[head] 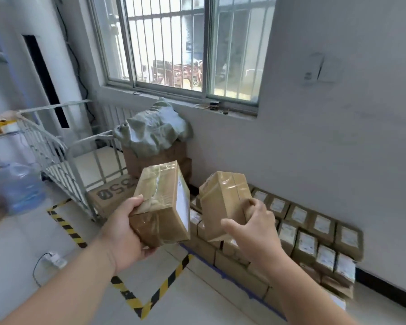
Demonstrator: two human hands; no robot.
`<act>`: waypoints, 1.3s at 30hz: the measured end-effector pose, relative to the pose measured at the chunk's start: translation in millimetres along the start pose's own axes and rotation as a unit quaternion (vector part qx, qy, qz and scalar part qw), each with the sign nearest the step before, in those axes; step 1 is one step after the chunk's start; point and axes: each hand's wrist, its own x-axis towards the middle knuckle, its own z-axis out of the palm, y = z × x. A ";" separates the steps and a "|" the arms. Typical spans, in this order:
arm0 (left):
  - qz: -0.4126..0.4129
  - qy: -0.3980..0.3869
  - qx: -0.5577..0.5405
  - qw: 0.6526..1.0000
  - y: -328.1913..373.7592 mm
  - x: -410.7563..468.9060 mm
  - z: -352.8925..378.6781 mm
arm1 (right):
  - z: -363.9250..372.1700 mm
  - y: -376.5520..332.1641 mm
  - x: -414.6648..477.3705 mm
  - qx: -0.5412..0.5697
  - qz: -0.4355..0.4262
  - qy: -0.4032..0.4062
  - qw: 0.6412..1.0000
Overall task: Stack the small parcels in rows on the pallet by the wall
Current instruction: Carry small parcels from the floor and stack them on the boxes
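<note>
Parcels airborne, one per hand: left hand [124, 233] wraps left parcel [161, 207], right hand [253, 228] grips right parcel [223, 205] thumb-against-fingers, above stack [314, 231] just beyond right hand. Risk: glossy tape [230, 184], one-handed hold; right parcel slips, knocks rows askew.

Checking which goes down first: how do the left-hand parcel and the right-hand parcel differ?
The left parcel shows a white label on one side; the right parcel shows none. The left parcel looks larger than the right parcel. The left hand cups its parcel's near end; the right hand grips the right parcel's side. Both are taped brown cardboard.
</note>
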 end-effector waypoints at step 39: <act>-0.262 0.051 0.162 0.950 11.5 514.1 154.3 | 60.4 167.8 415.7 -0.049 0.300 0.091 0.948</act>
